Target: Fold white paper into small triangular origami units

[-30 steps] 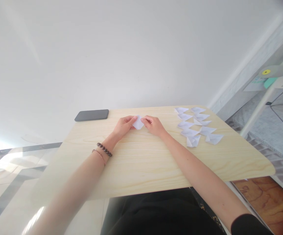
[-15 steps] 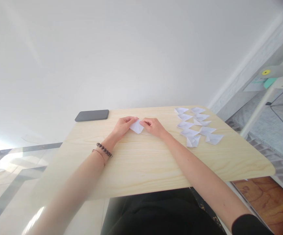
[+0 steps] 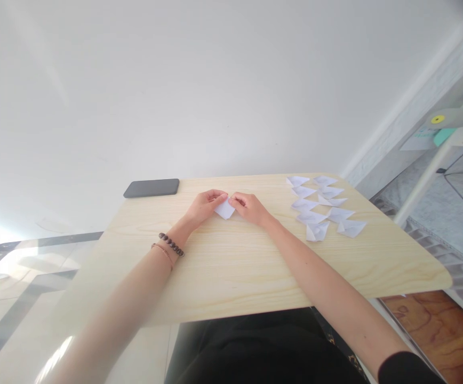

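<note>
A small folded piece of white paper [image 3: 225, 210] is held between my two hands, above the middle of the table. My left hand [image 3: 206, 205] pinches its upper left side between thumb and fingers. On the upper right side, my right hand [image 3: 250, 207] is closed on the paper with thumb against curled fingers. The fingertips of both hands almost meet at the paper's top edge and hide that part. To the right lie several folded white paper pieces [image 3: 304, 205] in two columns, pointed at their ends.
The light wooden table [image 3: 231, 277] stands against a pale wall [image 3: 231, 85]. A black phone [image 3: 151, 188] lies at its far left corner. A white metal frame [image 3: 419, 181] rises beyond the right edge.
The hands have barely moved. The paper between them is turned slightly, its lower edge now showing at a different angle, and the left thumb sits further over it.
</note>
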`<control>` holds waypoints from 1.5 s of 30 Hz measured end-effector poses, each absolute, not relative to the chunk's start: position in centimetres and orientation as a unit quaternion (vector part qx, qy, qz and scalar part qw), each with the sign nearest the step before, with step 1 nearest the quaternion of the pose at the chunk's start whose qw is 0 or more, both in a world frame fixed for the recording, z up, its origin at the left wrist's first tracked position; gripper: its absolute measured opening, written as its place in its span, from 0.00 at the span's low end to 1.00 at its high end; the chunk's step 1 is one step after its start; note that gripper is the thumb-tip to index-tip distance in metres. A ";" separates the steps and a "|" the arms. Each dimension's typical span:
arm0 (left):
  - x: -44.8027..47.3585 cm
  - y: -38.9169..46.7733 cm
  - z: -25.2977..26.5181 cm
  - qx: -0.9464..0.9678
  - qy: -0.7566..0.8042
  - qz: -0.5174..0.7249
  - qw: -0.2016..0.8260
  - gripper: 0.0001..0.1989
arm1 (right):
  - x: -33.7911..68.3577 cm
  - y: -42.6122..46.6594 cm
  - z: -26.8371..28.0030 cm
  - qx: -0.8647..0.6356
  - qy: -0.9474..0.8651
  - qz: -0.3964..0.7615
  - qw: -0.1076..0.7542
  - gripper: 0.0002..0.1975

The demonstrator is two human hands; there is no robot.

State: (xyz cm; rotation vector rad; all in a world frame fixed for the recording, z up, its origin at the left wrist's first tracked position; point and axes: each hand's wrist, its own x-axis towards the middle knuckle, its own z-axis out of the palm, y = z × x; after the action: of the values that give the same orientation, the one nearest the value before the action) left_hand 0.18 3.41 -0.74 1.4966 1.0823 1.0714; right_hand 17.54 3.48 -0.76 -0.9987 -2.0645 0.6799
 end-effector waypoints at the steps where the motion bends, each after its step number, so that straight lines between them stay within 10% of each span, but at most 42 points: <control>1: 0.2 3.4 -0.8 0.612 0.442 0.446 0.481 0.19 | 17.6 3.6 -0.8 -0.394 -0.800 0.260 0.371 0.13; 25: -0.4 3.0 0.3 0.569 0.431 0.391 0.581 0.20 | 17.9 4.0 -0.9 -0.431 -0.767 0.233 0.414 0.16; 45: -0.1 3.1 -0.5 0.745 0.473 0.367 0.293 0.31 | 18.1 4.4 -1.5 -0.432 -0.741 0.312 0.409 0.14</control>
State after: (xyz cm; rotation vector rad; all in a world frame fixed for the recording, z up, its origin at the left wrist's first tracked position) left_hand -0.06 3.12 -0.54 1.9857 1.2608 0.9788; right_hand 18.07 4.44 -1.51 -1.0873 -1.8669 0.7851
